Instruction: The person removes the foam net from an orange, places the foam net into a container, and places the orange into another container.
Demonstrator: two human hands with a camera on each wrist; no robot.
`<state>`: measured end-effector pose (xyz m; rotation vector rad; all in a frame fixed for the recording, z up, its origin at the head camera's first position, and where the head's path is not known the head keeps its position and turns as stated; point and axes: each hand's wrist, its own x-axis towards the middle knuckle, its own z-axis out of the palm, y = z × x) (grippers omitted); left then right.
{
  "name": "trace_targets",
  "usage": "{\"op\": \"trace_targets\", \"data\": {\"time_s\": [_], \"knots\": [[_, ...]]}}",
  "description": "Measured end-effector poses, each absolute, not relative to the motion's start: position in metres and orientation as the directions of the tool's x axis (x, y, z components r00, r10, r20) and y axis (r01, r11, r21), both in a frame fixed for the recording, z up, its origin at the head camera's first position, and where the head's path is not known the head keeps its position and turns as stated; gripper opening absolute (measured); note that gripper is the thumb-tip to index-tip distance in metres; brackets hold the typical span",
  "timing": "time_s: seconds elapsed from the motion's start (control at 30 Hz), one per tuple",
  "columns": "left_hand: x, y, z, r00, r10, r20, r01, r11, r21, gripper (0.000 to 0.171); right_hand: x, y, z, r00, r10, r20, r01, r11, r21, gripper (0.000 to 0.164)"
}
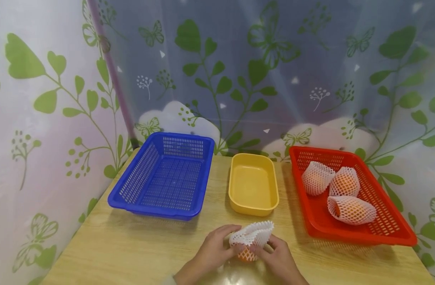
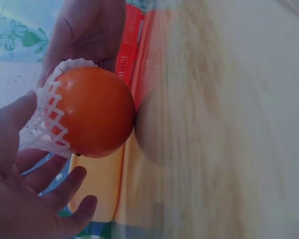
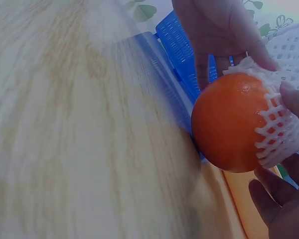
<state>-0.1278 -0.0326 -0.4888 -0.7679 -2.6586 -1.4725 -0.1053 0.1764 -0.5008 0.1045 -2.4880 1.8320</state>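
An orange (image 2: 97, 112) sits low on the table at the front, partly covered by a white foam net sleeve (image 1: 254, 233). Its lower part is bare, while the sleeve's loose end stands up above it. From the left, my left hand (image 1: 214, 247) holds the sleeve, its thumb on the mesh and its other fingers spread around the far side. Opposite it, my right hand (image 1: 280, 257) grips the sleeve in the same way, thumb on the front. Both wrist views show the sleeve's edge drawn partway up the orange.
Behind the hands stands a yellow tub (image 1: 253, 211) with nothing in it. At the left is a blue basket (image 1: 157, 211), also without contents. A red basket (image 1: 313, 229) at the right holds three net-wrapped fruits (image 1: 345, 182). A patterned curtain (image 1: 239, 79) hangs behind the table.
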Motion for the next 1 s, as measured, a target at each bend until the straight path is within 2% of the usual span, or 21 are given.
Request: {"op": "trace_targets", "data": {"time_s": [0.33,0.53,0.83,1.0], "knots": [[-0.1259,-0.0354,-0.4931,-0.855,0.457,0.246,0.458,0.441,0.772,0.055,-0.1035,0.1755,-0.5024,-0.988,0.026,0.150,-0.133,0.332,-0.934,0.018],[-0.1264,-0.0347,-0.4922,-0.844,0.480,0.240,0.465,0.430,0.774,0.058,-0.1062,0.1743,-0.5018,-0.967,0.119,0.224,-0.190,0.243,-0.951,0.020],[-0.1263,-0.0356,-0.4926,-0.843,0.457,0.284,0.488,0.424,0.763,0.044,-0.1054,0.1725,-0.4977,-0.998,0.034,0.059,-0.046,0.305,-0.951,0.035],[-0.1265,-0.0366,-0.4899,-0.860,0.441,0.258,0.458,0.440,0.773,0.042,-0.1054,0.1711,-0.4977,-0.999,-0.041,0.030,-0.040,0.299,-0.953,0.046]]}}
